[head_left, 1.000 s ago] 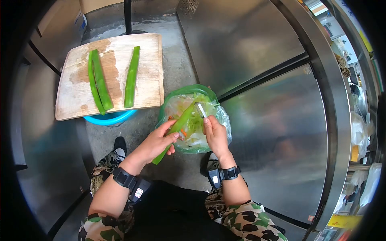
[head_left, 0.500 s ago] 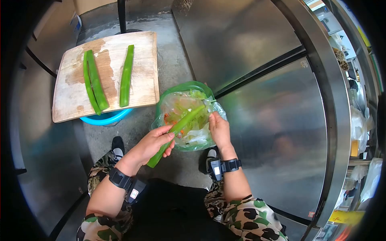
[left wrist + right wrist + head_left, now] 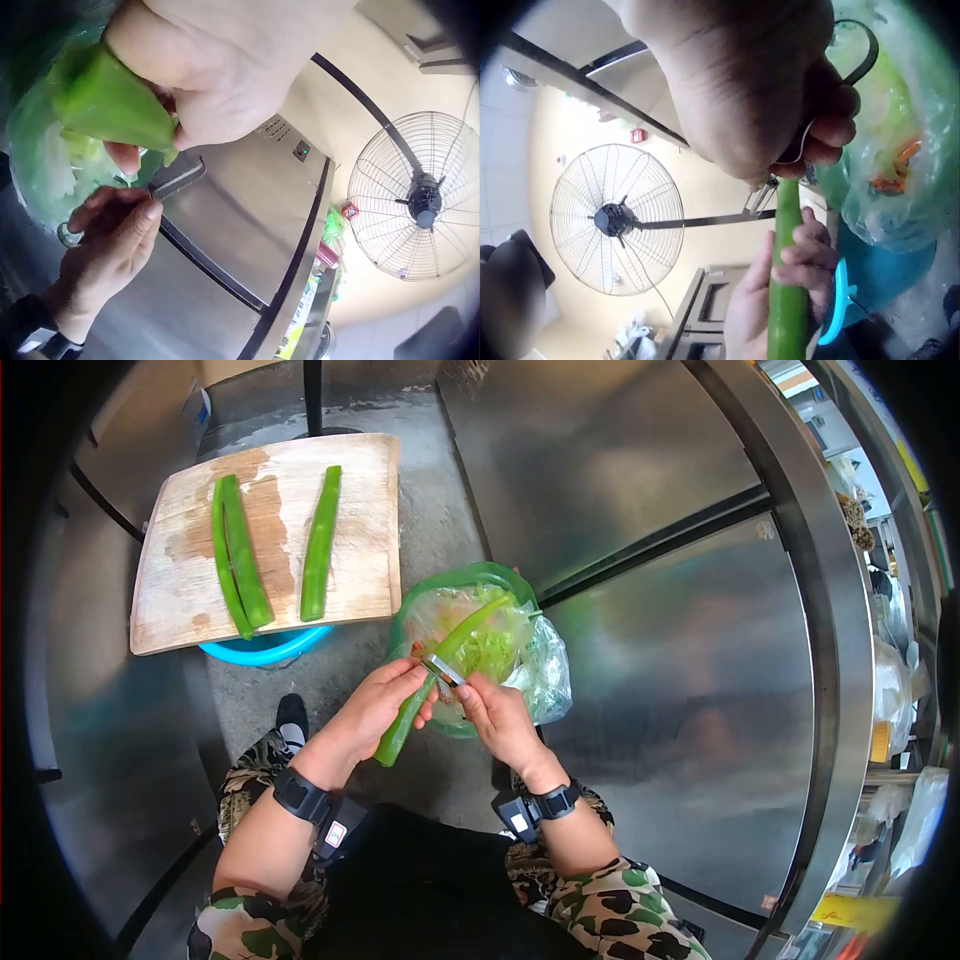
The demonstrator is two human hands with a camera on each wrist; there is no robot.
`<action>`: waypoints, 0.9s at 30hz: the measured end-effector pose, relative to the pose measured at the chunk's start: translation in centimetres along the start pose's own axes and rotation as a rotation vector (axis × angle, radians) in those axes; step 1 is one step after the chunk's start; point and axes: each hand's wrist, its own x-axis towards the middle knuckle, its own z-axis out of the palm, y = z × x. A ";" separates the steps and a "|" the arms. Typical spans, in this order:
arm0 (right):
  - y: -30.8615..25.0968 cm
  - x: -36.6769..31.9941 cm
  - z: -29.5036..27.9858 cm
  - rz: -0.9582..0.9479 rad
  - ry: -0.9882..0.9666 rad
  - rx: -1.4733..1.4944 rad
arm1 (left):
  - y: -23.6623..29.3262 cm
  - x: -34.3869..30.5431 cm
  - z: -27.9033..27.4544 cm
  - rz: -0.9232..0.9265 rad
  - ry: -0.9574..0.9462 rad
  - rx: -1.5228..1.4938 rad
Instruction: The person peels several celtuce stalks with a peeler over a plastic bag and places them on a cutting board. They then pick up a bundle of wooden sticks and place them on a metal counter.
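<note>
Left hand [image 3: 385,700] grips a green stalk [image 3: 468,629], slanting over the plastic bag [image 3: 553,685]; right hand [image 3: 505,725], just beside, clutches the peeler [image 3: 445,671], its head across the stalk! Three more stalks [image 3: 319,550] lie on the board [image 3: 365,480].

Left hand [image 3: 382,705] on near half of stalk [image 3: 398,734], fingers curled round it, thumb lying against upper side. Left forearm [image 3: 268,835] bare, slanting in from stalk's near left. Right hand [image 3: 503,722] just right of stalk, fingers closed round peeler [image 3: 447,672], thumb against handle. Right forearm [image 3: 578,834] bare, angled in from stalk's near right. Dark strap on each wrist.
</note>
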 end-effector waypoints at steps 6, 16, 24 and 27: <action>4.3 1.9 -2.0 0.231 0.267 -0.160 | 0.2 -0.6 0.2 -0.035 -0.072 0.068; 1.2 1.1 -3.0 0.194 0.218 0.079 | 1.2 -1.4 -0.3 -0.089 0.034 -0.195; 1.6 1.3 -0.7 0.073 0.132 -0.083 | 0.8 -1.1 -0.1 -0.015 -0.076 -0.025; 4.0 2.3 -2.8 0.184 0.379 -0.091 | 1.0 -1.4 0.1 -0.059 -0.124 -0.042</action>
